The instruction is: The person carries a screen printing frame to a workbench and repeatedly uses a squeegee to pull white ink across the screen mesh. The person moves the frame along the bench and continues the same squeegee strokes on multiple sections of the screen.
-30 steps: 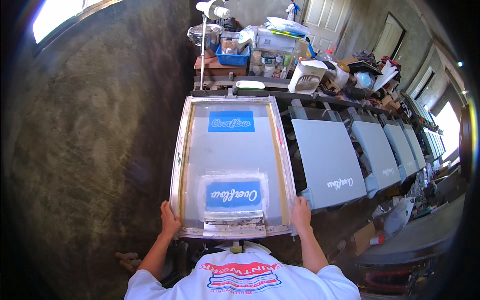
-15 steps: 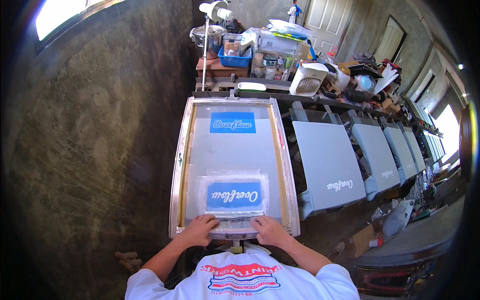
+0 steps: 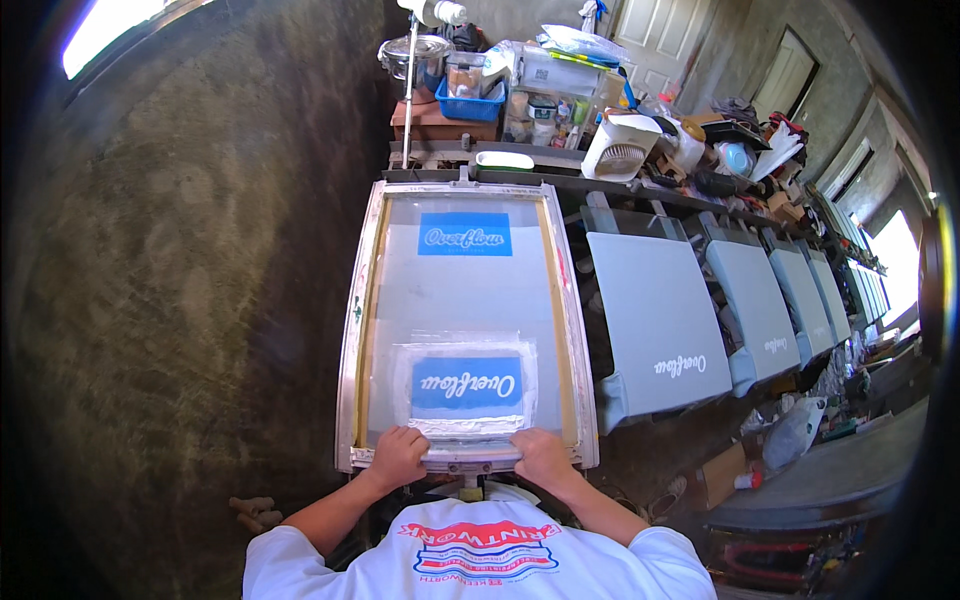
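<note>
A screen-printing frame [image 3: 350, 330] lies before me, its pale mesh [image 3: 450, 290] bearing one blue stencil patch [image 3: 465, 234] at the far end and another blue patch [image 3: 467, 383] nearer, ringed with white ink. At the near end a thick streak of white ink [image 3: 465, 427] runs along what looks like a squeegee [image 3: 470, 443], spanning the gap between my hands. My left hand [image 3: 397, 458] is closed at its left end, and my right hand [image 3: 545, 460] is closed at its right end. Most of the squeegee's grip is hidden under my fingers.
To the right, several pallets [image 3: 660, 310] carry light blue fabric with white lettering. Behind the frame stand a white fan-like appliance [image 3: 622, 147], a blue basket [image 3: 470, 105], a metal pot [image 3: 415, 60] and a lamp on a pole [image 3: 408, 100]. A concrete wall [image 3: 180, 250] rises at left.
My left hand's fingers have curled in tighter and my right hand has turned slightly. The white ink streak shows broader. The whole view has shifted a little.
</note>
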Tool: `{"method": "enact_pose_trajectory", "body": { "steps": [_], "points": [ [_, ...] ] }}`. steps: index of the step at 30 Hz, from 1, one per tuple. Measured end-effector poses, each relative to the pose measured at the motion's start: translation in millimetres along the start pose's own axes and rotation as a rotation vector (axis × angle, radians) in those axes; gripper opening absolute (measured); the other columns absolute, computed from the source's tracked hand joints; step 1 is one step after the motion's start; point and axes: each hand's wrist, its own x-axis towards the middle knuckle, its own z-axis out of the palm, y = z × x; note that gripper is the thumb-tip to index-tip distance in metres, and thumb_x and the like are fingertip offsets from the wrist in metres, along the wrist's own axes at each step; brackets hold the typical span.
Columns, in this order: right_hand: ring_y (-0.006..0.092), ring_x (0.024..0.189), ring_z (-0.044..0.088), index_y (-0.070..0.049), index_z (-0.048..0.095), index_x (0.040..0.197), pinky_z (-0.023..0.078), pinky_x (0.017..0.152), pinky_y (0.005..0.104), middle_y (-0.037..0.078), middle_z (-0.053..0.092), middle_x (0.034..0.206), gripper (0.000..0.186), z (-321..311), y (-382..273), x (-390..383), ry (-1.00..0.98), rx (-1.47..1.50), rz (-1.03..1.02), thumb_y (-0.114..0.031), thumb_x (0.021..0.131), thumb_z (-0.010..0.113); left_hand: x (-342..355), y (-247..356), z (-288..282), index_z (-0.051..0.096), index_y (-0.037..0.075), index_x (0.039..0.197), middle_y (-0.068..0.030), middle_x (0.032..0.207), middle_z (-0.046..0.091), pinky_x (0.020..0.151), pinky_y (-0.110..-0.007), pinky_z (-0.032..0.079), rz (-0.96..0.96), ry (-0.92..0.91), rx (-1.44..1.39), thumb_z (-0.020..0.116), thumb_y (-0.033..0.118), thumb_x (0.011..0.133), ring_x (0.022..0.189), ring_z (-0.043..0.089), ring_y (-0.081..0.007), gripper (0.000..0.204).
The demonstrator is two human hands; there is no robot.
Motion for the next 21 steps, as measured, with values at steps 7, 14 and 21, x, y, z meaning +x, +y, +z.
{"method": "enact_pose_trajectory", "body": {
  "steps": [7, 14, 21],
  "points": [
    [0.0330, 0.098, 0.069, -0.001, 0.067, 0.099, 0.057, 0.085, 0.0438, 0.015, 0.072, 0.103, 0.040, 37, -7, -8, 0.195, -0.048, -0.115, -0.006, 0.061, 0.075, -25, -23, 16, 0.067, 0.008, 0.088, -0.0081, 0.088, 0.064, 0.070, -0.045, 0.047, 0.107, 0.098, 0.011, 0.077, 0.015, 0.045, 0.080, 0.064, -0.0300, 0.045],
    [0.0299, 0.098, 0.069, -0.002, 0.067, 0.101, 0.057, 0.085, 0.0413, 0.013, 0.071, 0.105, 0.041, 54, -7, 17, 0.296, -0.112, -0.056, -0.005, 0.060, 0.072, 6, -65, 24, 0.066, 0.008, 0.086, -0.0084, 0.088, 0.063, 0.070, -0.043, 0.048, 0.140, 0.209, -0.008, 0.078, 0.015, 0.047, 0.079, 0.063, -0.0294, 0.041],
    [0.0323, 0.086, 0.070, -0.005, 0.070, 0.089, 0.058, 0.077, 0.0437, 0.013, 0.072, 0.088, 0.026, 33, 47, 97, 0.365, -0.105, -0.174, -0.005, 0.063, 0.071, 64, -84, 35, 0.061, 0.010, 0.079, -0.0088, 0.080, 0.056, 0.067, -0.044, 0.045, 0.056, 0.341, 0.026, 0.071, 0.005, 0.050, 0.075, 0.058, -0.0313, 0.031]
  ]
}}
